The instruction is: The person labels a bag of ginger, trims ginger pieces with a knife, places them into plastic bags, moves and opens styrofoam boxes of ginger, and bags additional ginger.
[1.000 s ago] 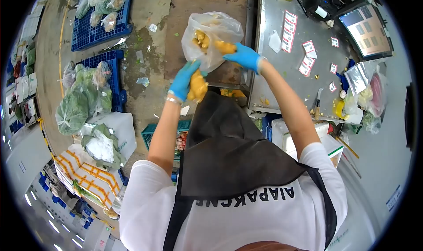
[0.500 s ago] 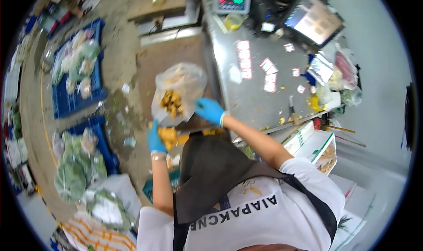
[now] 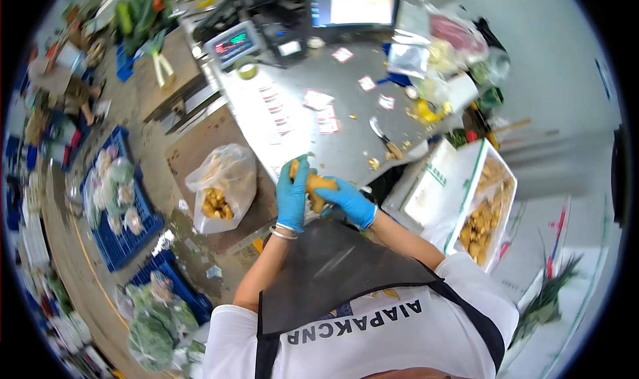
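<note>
A piece of ginger (image 3: 313,187) is held between my two blue-gloved hands, in front of the apron and over the near edge of the metal table (image 3: 279,149). My left hand (image 3: 293,196) wraps round its left side, and my right hand (image 3: 347,202) grips it from the right. To the left, an open clear plastic bag (image 3: 233,172) with several ginger pieces (image 3: 217,204) inside stands on a brown platform (image 3: 190,146), touched by neither hand.
A white foam box (image 3: 509,192) of ginger is at the right. On the table are labels (image 3: 326,122), a curved knife (image 3: 381,131), a tape roll (image 3: 246,68), a scale (image 3: 233,44) and a monitor (image 3: 354,2). Another person (image 3: 56,79) is far left.
The view has turned to the right. Both hands have moved away from the bag, and my right hand, earlier apart from the ginger in my left, now grips it too.
</note>
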`<state>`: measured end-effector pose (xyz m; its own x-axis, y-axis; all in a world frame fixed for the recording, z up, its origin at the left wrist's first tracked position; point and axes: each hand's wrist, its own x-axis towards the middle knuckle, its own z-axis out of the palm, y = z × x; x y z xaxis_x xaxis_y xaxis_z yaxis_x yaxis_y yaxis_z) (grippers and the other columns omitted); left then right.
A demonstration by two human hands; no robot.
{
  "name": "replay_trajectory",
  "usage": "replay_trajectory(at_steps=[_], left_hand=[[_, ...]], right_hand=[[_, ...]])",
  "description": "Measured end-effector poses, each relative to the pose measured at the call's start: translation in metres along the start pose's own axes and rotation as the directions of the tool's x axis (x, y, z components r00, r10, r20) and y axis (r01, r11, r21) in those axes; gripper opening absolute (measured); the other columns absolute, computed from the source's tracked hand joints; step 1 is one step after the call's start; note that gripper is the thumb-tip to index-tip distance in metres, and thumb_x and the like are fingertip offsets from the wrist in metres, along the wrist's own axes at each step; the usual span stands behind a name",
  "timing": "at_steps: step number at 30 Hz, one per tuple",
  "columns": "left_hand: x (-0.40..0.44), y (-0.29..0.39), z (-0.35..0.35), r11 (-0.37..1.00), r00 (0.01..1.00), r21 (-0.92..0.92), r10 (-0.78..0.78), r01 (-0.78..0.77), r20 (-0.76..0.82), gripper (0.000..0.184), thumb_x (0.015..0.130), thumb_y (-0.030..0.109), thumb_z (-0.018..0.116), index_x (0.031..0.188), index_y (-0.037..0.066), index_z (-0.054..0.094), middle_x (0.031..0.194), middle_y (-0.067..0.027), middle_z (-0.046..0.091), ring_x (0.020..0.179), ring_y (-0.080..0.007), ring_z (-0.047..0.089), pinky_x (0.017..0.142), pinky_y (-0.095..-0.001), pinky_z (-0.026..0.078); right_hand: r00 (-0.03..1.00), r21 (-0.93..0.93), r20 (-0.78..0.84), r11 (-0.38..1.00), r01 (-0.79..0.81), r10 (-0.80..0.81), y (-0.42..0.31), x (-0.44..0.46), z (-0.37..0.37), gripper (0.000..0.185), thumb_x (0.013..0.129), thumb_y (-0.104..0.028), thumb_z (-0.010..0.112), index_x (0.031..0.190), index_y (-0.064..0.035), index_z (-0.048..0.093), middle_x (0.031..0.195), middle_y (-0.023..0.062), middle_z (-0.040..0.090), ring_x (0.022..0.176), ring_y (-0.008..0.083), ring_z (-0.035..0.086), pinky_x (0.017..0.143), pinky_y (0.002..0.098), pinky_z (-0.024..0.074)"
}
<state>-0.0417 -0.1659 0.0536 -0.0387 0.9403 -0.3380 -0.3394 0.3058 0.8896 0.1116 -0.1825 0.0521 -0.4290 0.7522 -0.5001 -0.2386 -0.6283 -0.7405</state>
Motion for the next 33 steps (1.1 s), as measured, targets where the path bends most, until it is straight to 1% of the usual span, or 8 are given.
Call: replay_trajectory(at_steps=[8, 10, 14, 20, 22, 30, 32, 33], left_hand=[[-0.025, -0.089, 0.143, 0.911, 0.738, 0.403, -0.214, -0.085, 0.64, 0.045, 0.094, 0.02, 0.061, 0.133, 0.002, 0.051, 0.111, -0.0051, 0.06, 0.098, -0.0107, 0.056, 0.087, -0.0253, 0.047], [-0.031, -0.114, 0.167, 0.854, 0.651, 0.52, -0.398, 0.005, 0.646, 0.042, 0.094, 0.018, 0.06, 0.132, 0.003, 0.052, 0.113, -0.007, 0.061, 0.098, -0.0112, 0.058, 0.087, -0.0256, 0.048], [-0.057, -0.13, 0.225, 0.768, 0.605, 0.635, -0.468, -0.082, 0.644, 0.035, 0.093, 0.011, 0.06, 0.127, 0.003, 0.057, 0.112, -0.0057, 0.062, 0.095, -0.0106, 0.058, 0.085, -0.0243, 0.048], [-0.068, -0.171, 0.265, 0.742, 0.525, 0.668, -0.59, 0.055, 0.613, 0.034, 0.093, 0.012, 0.061, 0.126, 0.003, 0.058, 0.111, -0.0048, 0.062, 0.096, -0.0107, 0.058, 0.086, -0.0241, 0.048], [-0.074, -0.178, 0.281, 0.712, 0.525, 0.7, -0.614, 0.047, 0.589, 0.034, 0.093, 0.012, 0.061, 0.126, 0.003, 0.058, 0.11, -0.005, 0.062, 0.095, -0.0108, 0.058, 0.086, -0.0242, 0.048], [-0.101, -0.211, 0.345, 0.683, 0.436, 0.722, -0.62, -0.107, 0.652, 0.033, 0.094, 0.013, 0.059, 0.125, 0.002, 0.058, 0.107, -0.0048, 0.063, 0.096, -0.011, 0.059, 0.086, -0.0229, 0.048], [-0.11, -0.211, 0.359, 0.67, 0.419, 0.721, -0.613, -0.173, 0.67, 0.032, 0.094, 0.012, 0.059, 0.125, 0.001, 0.058, 0.109, -0.0051, 0.063, 0.097, -0.0109, 0.059, 0.087, -0.0228, 0.048], [-0.112, -0.211, 0.363, 0.666, 0.425, 0.719, -0.602, -0.199, 0.676, 0.032, 0.094, 0.012, 0.059, 0.125, 0.001, 0.058, 0.11, -0.0056, 0.064, 0.097, -0.011, 0.059, 0.087, -0.0226, 0.047]], right_hand=[[0.914, 0.07, -0.354, 0.969, 0.236, -0.197, 0.028, -0.168, -0.165, 0.044, 0.088, -0.024, 0.067, 0.122, -0.0001, 0.054, 0.107, 0.0086, 0.064, 0.094, 0.0145, 0.061, 0.084, 0.0287, 0.0497], [0.831, 0.035, -0.535, 0.979, 0.2, -0.151, 0.046, -0.219, -0.203, 0.04, 0.088, -0.025, 0.066, 0.12, -0.0016, 0.057, 0.106, 0.0063, 0.063, 0.091, 0.0114, 0.058, 0.082, 0.0263, 0.0481], [0.574, -0.327, -0.713, 0.915, 0.238, -0.404, 0.085, -0.341, -0.271, 0.029, 0.091, -0.026, 0.062, 0.109, -0.0022, 0.066, 0.102, 0.0046, 0.064, 0.092, 0.0128, 0.059, 0.085, 0.0267, 0.047], [-0.023, -0.082, -0.997, 0.975, 0.206, -0.078, 0.16, -0.485, -0.373, 0.047, 0.082, -0.037, 0.074, 0.11, -0.0011, 0.064, 0.093, 0.0057, 0.066, 0.081, 0.0131, 0.062, 0.07, 0.0264, 0.0513], [-0.033, -0.106, -0.994, 0.991, 0.078, -0.104, 0.167, -0.507, -0.4, 0.046, 0.082, -0.036, 0.073, 0.11, -0.0009, 0.064, 0.094, 0.0058, 0.067, 0.081, 0.013, 0.062, 0.072, 0.0252, 0.0512], [0.566, -0.094, -0.824, 0.992, -0.08, -0.032, 0.137, -0.431, -0.395, 0.064, 0.084, -0.054, 0.064, 0.121, -0.0032, 0.059, 0.114, 0.0144, 0.063, 0.1, 0.0206, 0.061, 0.084, 0.0326, 0.0514], [0.628, 0.055, -0.777, 0.998, 0.009, 0.037, 0.14, -0.424, -0.402, 0.056, 0.086, -0.05, 0.063, 0.117, -0.0032, 0.061, 0.112, 0.0135, 0.065, 0.098, 0.0224, 0.063, 0.082, 0.0336, 0.052], [0.525, 0.078, -0.85, 0.997, 0.028, 0.051, 0.146, -0.426, -0.412, 0.054, 0.087, -0.048, 0.062, 0.117, -0.0034, 0.062, 0.11, 0.0133, 0.065, 0.097, 0.0223, 0.063, 0.082, 0.0338, 0.0519]])
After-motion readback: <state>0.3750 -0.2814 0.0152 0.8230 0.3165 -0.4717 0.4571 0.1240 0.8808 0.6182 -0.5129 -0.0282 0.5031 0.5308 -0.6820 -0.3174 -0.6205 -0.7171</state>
